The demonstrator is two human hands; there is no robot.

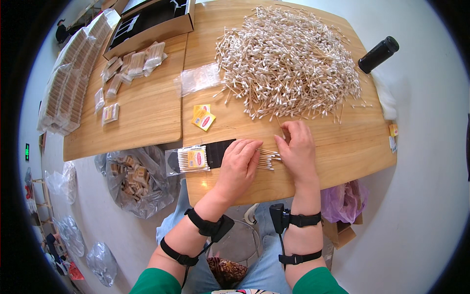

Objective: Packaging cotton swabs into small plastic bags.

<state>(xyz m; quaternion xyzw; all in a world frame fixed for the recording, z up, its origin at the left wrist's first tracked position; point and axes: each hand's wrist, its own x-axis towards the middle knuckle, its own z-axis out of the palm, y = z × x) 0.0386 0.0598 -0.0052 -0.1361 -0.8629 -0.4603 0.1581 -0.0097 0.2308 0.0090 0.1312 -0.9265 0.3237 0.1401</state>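
My left hand (239, 164) curves over a small row of cotton swabs (267, 159) by the table's near edge, its fingers together; the white tips stick out to the right. Under its other side runs a black strip (218, 153). Left of that lies a clear bag packed with swabs and a yellow-red card (196, 159). My right hand (297, 147) is just right of the row, thumb and forefinger closed on a single cotton swab (282, 129), partly hidden. Beyond it spreads a large heap of loose swabs (293, 63). Two yellow cards (203, 119) rest left of the heap.
An empty clear bag (200, 79) lies mid-table. Filled packets (137, 63), a cardboard box (152, 27) and stacked packs (73, 73) occupy the left. A black bottle (378, 54) stands at the right edge. A grey bag of packets (139, 181) sits below the table.
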